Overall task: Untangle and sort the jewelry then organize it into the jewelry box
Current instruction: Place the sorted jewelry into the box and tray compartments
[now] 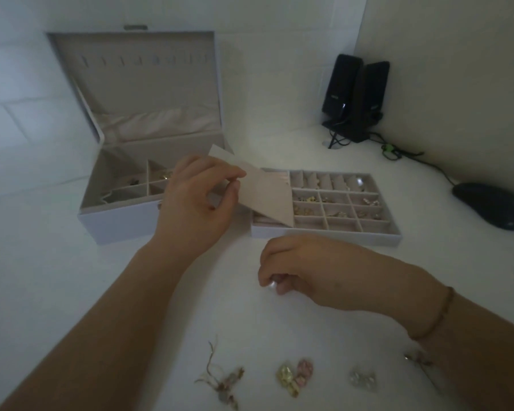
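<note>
In the dim head view, the jewelry pieces [294,376] near the bottom edge blur together. Bare table [72,277] lies before the open jewelry box [125,185] and divided tray [339,206]. The left hand [196,200] pinches a pale flap [261,191]; the right hand [297,268] curls around what seems a pearl [272,285].

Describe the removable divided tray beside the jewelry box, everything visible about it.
The tray is a shallow, pale rectangular insert lined in beige velvety fabric, lying flat on the white table, right of the open jewelry box. Its back row holds narrow ring-roll slots; below is a grid of square compartments, several holding small earrings, the front ones bare. A beige flap, pinched by the left hand, is raised over its left section.
</note>
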{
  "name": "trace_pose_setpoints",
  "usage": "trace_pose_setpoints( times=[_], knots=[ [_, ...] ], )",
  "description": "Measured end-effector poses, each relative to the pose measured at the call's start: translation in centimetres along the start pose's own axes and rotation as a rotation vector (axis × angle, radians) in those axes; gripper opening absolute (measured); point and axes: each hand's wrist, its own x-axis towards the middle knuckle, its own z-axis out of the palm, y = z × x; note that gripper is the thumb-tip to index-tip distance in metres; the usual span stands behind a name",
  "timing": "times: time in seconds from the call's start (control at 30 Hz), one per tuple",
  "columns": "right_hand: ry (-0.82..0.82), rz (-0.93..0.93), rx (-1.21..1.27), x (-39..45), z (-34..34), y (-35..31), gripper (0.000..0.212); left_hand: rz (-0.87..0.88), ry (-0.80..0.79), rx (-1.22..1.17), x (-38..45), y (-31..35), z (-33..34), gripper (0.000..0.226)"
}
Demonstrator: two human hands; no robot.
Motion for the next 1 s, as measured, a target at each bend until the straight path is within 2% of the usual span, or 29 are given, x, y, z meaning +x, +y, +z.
trace_pose_setpoints(
  times=[0.1,0.2,0.27,0.43,0.6,0.8,0.93,1.0],
  knots=[
    [0.089,0.106,0.077,-1.0,-2.6,0.8,0.016,0.007,0.012,-0.021,0.1,0.0,-0.1,0.012],
    [0.35,0.223,0.264,-1.6,-5.6,3.2,0.019,0.007,0.03,-0.031,0.2,-0.1,-0.1,0.012],
    [0.462,0.319,0.239,-0.9,-6.8,5.5,0.026,0.011,0.031,-0.033,0.2,-0.1,-0.1,0.011],
    [0.397,0.48,0.108,2.3,-6.6,11.0,0.019,0.002,0.02,-0.037,0.2,-0.1,0.0,0.011],
    [0.336,0.504,0.086,3.1,-6.0,12.6,0.021,-0.002,0.022,-0.039,0.2,-0.2,-0.1,0.011],
    [0.458,0.539,-0.015,2.0,-6.7,11.9,0.028,0.005,0.02,-0.036,0.2,-0.1,0.0,0.01],
    [0.454,0.498,0.003,0.2,-7.0,8.8,0.03,0.011,0.023,-0.03,0.2,0.0,0.0,0.011],
    [0.391,0.424,0.052,-0.6,-6.5,5.9,0.032,0.018,0.031,-0.025,0.1,0.1,0.1,0.01]
  ],
)
